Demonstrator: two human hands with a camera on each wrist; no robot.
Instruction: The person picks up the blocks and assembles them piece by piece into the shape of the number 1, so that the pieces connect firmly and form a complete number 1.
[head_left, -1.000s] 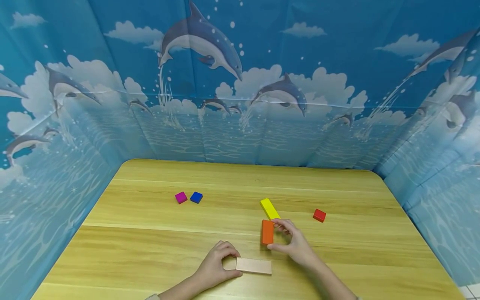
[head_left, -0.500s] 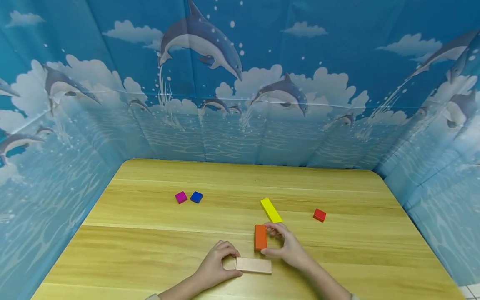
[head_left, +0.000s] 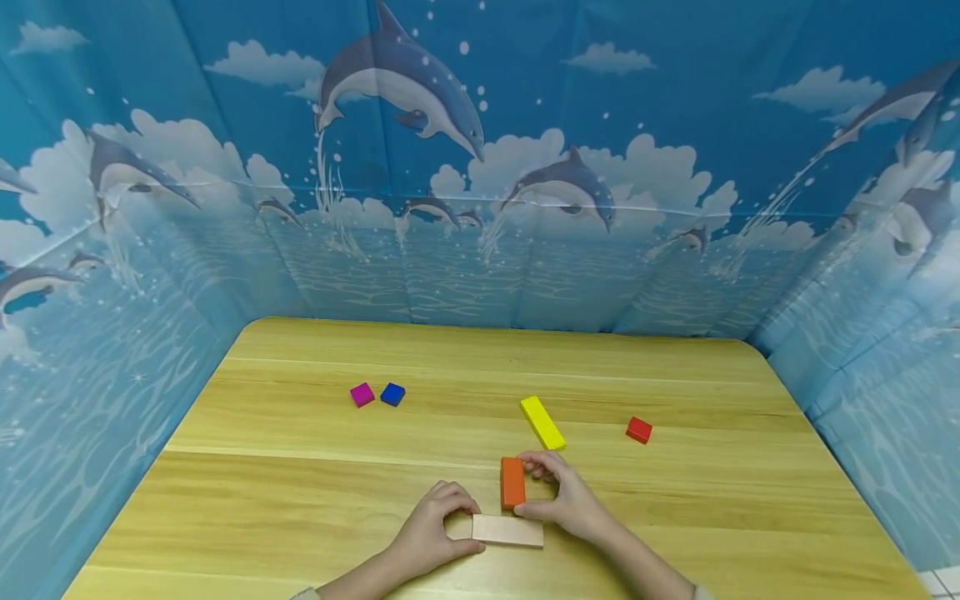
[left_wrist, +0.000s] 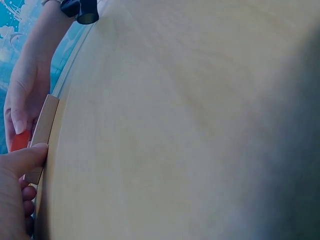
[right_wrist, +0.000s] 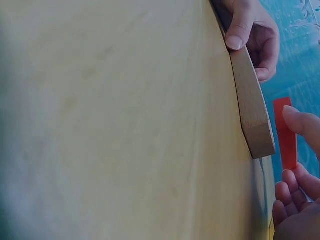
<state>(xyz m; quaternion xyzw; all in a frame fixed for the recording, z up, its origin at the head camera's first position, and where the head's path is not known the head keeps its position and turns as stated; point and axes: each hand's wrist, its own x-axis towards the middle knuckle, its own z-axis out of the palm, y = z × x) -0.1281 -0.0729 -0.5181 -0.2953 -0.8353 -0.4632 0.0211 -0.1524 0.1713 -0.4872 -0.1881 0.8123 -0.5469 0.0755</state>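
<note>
A plain wooden block (head_left: 507, 531) lies lengthwise near the front of the table. My left hand (head_left: 435, 527) grips its left end between thumb and fingers; in the left wrist view the thumb presses on the wooden block (left_wrist: 44, 122). My right hand (head_left: 562, 500) pinches an orange block (head_left: 513, 483) by its two ends, just behind the wooden block. A gap shows between the orange block (right_wrist: 285, 134) and the wooden block (right_wrist: 248, 95) in the right wrist view. Beyond my right fingers lies a yellow block (head_left: 543, 423).
On the wood-grain table (head_left: 300, 500), a magenta block (head_left: 362, 395) and a blue block (head_left: 393, 394) sit side by side at the back left. A small red block (head_left: 639, 430) is at the right. Dolphin-print curtains (head_left: 465, 267) enclose the back and sides.
My right hand has carried the orange block leftward and toward the front, close to the wooden block. The yellow block is now more fully uncovered. My left hand stays in place.
</note>
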